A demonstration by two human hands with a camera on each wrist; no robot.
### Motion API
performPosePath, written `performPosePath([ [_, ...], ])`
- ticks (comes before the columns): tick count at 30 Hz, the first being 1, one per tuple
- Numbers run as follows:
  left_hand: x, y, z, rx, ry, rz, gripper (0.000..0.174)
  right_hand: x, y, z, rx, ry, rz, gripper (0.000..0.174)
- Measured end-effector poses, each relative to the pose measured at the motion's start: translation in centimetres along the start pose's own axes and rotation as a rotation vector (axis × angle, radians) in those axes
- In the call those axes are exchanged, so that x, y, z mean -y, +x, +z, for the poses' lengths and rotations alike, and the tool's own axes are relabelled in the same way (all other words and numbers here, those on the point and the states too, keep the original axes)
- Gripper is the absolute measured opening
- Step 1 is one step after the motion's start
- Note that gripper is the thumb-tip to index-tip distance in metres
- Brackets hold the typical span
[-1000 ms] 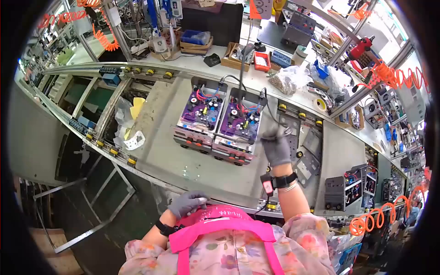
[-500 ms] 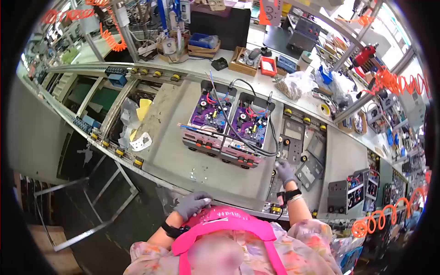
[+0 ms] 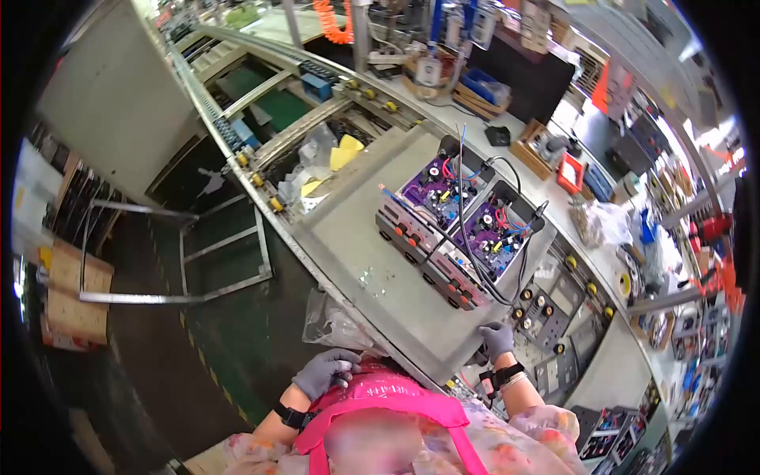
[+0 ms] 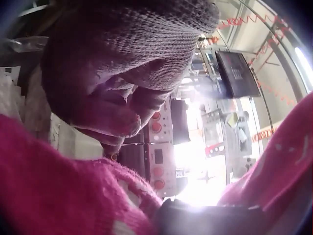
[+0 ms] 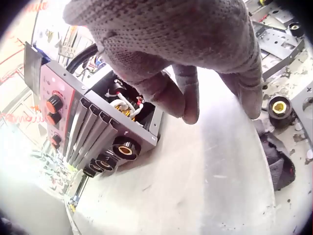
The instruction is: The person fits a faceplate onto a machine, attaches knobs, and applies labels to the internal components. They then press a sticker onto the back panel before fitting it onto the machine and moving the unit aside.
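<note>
Two open-topped machine units with purple circuit boards, the left unit and the right unit, stand side by side on a grey board. A black cable lies across them. My gloved right hand is at the board's near right corner; in the right wrist view this hand has its fingers hanging loosely, apart from the unit, holding nothing. My gloved left hand is against the pink apron; in the left wrist view that hand has loosely curled fingers, with nothing visible in them.
Perforated metal plates lie right of the board. Beyond it a white bench holds a red bin and plastic bags. Yellow scraps lie to its left. A metal frame stands on the floor at left.
The head view has turned left, so the units appear further right. My right hand has come back from beside the units toward my body. The cable has come down across them. My left hand stays by the apron.
</note>
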State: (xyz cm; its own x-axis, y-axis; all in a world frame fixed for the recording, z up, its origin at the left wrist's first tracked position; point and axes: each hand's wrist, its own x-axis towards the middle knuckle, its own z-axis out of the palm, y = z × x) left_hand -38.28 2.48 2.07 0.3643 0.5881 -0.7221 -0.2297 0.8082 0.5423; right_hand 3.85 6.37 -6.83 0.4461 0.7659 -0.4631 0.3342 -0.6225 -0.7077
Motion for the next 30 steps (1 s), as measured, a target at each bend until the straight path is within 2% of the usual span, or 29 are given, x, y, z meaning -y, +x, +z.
performPosePath([
  [1,0.2,-0.5,0.0,-0.016,-0.023,0.005,0.027,0.9,0.6,0.9,0.011,-0.046,-0.083,0.02],
  [4,-0.5,-2.0,-0.6,-0.048,-0.089,0.026,0.027,5.6,2.1,5.1,0.137,0.016,-0.139,0.021],
  [5,-0.4,-2.4,-1.1,-0.037,-0.127,0.044,0.031,7.1,3.1,6.7,0.212,0.016,-0.14,0.029],
  [7,0.1,-2.8,-2.1,-0.071,-0.141,0.08,0.033,11.0,3.9,10.4,0.202,0.014,-0.292,0.027],
  [11,0.7,-3.5,-3.7,-0.106,-0.199,0.153,0.033,15.6,8.3,18.8,0.37,-0.054,-0.481,0.035],
  [13,0.1,-3.9,-3.6,-0.142,-0.189,0.166,0.033,19.1,7.0,21.7,0.368,-0.191,-0.595,0.035],
  [15,-0.5,-3.5,-4.0,-0.166,-0.188,0.165,0.033,23.8,1.9,21.3,0.528,-0.203,-0.569,0.035],
  [17,-1.1,-2.8,-4.3,-0.167,-0.152,0.187,0.033,21.8,0.1,23.2,0.616,-0.055,-0.824,0.032],
  [19,-2.4,-1.6,-4.0,-0.112,-0.096,0.193,0.031,22.4,-4.3,20.1,0.864,-0.03,-0.723,0.029],
  [20,-3.1,-0.9,-3.8,-0.085,-0.069,0.187,0.031,20.4,-4.3,20.0,0.885,0.011,-0.801,0.029],
  [22,-3.9,1.5,-4.3,0.077,0.017,0.208,0.03,17.4,-5.3,17.6,0.837,0.043,-0.7,0.028],
  [23,-4.1,3.0,-3.5,0.033,0.083,0.241,0.029,14.9,-5.4,16.6,0.819,0.09,-0.645,0.027],
  [24,-5.8,3.8,-2.2,0.121,0.132,0.184,0.027,13.4,-6.4,14.5,0.742,0.159,-0.594,0.026],
  [25,-6.4,5.3,-1.3,0.127,0.136,0.108,0.026,11.5,-7.0,12.9,0.717,0.209,-0.505,0.026],
  [29,-8.6,13.4,2.9,0.215,0.414,-0.003,0.025,4.0,-10.6,7.0,0.362,0.246,-0.312,0.027],
  [30,-8.3,16.5,3.3,0.234,0.41,0.014,0.023,3.1,-12.2,5.5,0.271,0.243,-0.196,0.026],
])
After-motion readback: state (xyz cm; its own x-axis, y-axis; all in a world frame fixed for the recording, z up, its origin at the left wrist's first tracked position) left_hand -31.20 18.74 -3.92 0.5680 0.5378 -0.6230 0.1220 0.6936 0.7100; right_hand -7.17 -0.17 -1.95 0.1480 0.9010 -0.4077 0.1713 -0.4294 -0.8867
